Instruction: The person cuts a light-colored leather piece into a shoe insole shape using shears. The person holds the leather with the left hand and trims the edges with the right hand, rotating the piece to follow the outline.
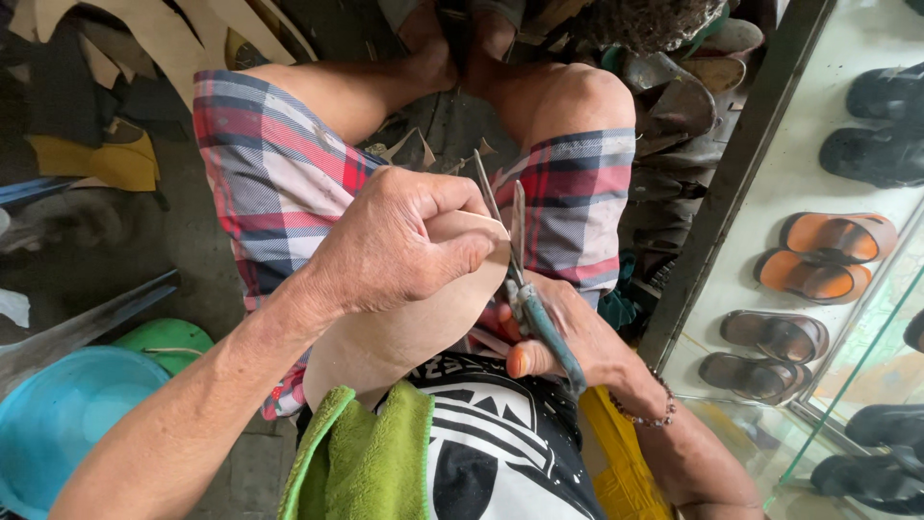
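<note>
1. Over the lap, the left hand (399, 246) has its fingers clenched on a tan sole-shaped leather piece (414, 323), thumb pressed on its top edge.
2. Beside it, the right hand (568, 342) grips blue-handled scissors (525, 289), blades parted at the piece's right edge.
3. Judging by that edge, trimming looks partway done; the hidden outline cannot be judged.
4. Sandals (828, 255) sit on a glass shelf at right.

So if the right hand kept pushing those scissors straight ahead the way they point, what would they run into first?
The right hand points the scissors up the picture, blades open along the edge of the tan sole-shaped piece held by the left hand. Beyond the tips probably lie the scraps on the floor between the knees, though depth is unclear.
</note>
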